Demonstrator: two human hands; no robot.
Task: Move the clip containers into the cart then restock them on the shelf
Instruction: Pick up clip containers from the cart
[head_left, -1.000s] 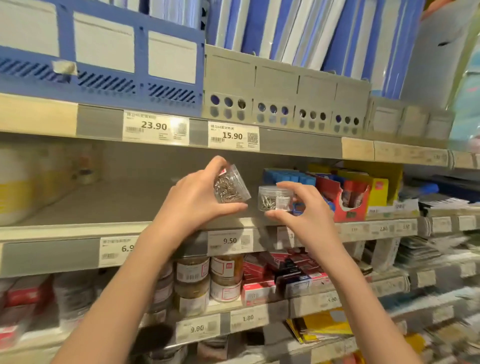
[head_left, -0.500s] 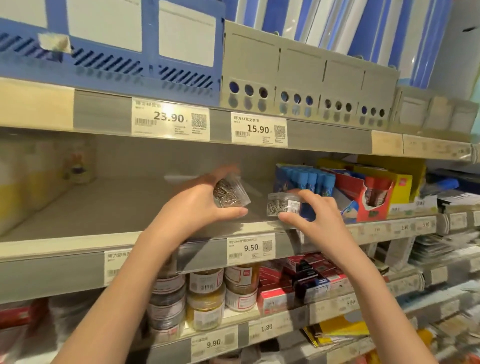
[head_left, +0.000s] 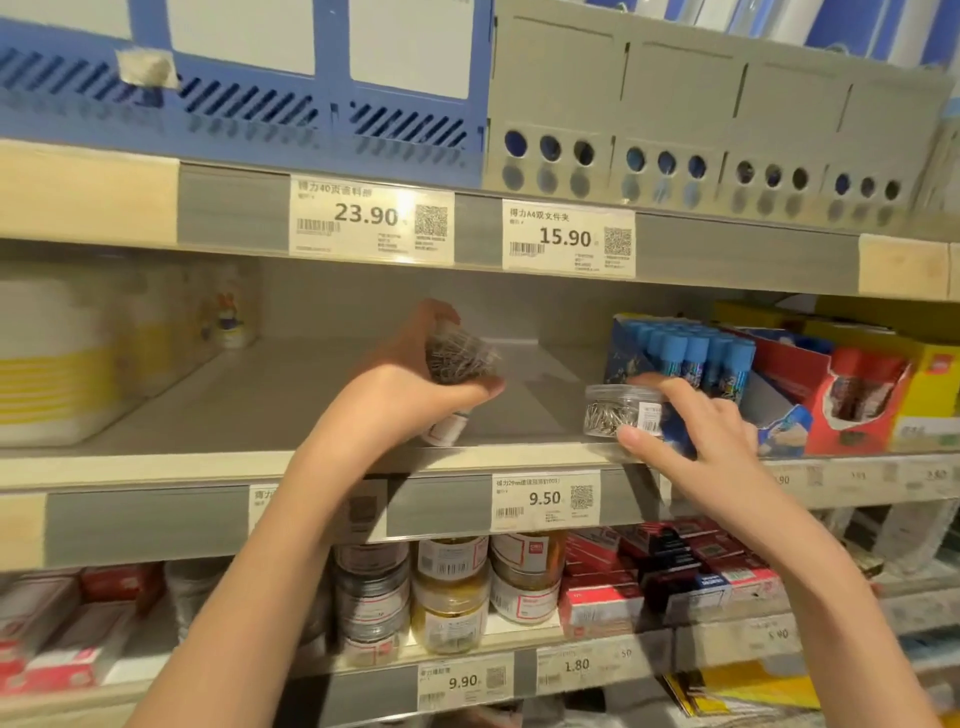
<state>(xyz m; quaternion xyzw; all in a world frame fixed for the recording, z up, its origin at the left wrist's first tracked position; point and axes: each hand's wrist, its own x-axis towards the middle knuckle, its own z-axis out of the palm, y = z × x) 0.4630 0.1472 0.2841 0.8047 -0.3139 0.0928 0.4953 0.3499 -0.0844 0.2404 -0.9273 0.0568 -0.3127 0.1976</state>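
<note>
Head view: one person, two bare hands reaching into a mostly bare stretch of the middle shelf (head_left: 260, 405).
Stage: restocking on the shelf, by my reading; no cart shows here, so the cart step cannot be checked.
Left grip: the left hand (head_left: 410, 384) is curled round a clear clip container (head_left: 460, 358), tilted and blurred, held just above the shelf board and not yet set down.
Second item in left grip: something with a white label (head_left: 447, 428) peeks out under the palm, close to the shelf's front edge; whether it is another container I cannot tell.
Right grip: the right hand (head_left: 701, 431) pinches a second clear container of clips (head_left: 618, 410), thumb at its front and fingers over its top and far side.
Second container: upright, apparently sitting on the shelf or just about to, near the front edge; contact with the board is not clear.
Beyond the right grip: a box of blue-capped sticks (head_left: 691, 358) stands just beside the container, with red and yellow boxes (head_left: 872, 395) farther out.
Below both grips: the price tag reading 9.50 (head_left: 545, 501) on the shelf lip, and jars (head_left: 452, 597) stacked on the next shelf down.
Done: at most one container placed, and it is not released.
Left: letting go on the right, setting down the left-hand load, then fetching any others, since the space between the grips has nothing in it.
</note>
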